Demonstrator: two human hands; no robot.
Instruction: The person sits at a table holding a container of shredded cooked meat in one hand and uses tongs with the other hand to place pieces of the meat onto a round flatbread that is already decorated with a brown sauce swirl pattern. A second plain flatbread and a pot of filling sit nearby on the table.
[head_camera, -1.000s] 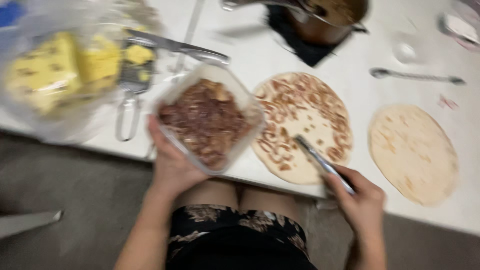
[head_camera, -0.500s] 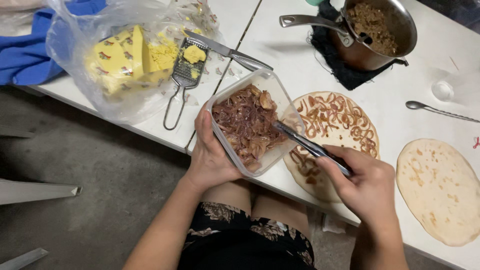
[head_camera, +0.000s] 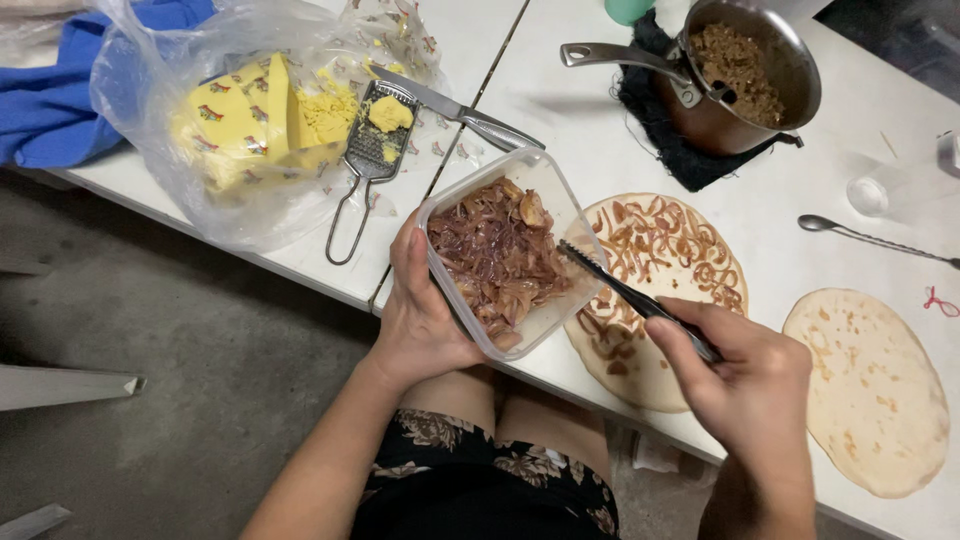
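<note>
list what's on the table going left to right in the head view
blue cloth → plastic bag with yellow cheese → grater → clear container of cooked onions held by the left hand → flatbread topped with onions → plain flatbread

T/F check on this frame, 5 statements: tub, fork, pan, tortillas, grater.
1. The left hand holds the clear tub of cooked onions. True.
2. The right hand holds a spoon. False: it holds a fork, tines at the tub's rim; the spoon lies on the table.
3. The pan is empty. False: it holds brown cooked food.
4. Both tortillas carry onions. False: the near tortilla does; the right tortilla is bare.
5. The grater lies beside yellow cheese in a plastic bag. True.
</note>
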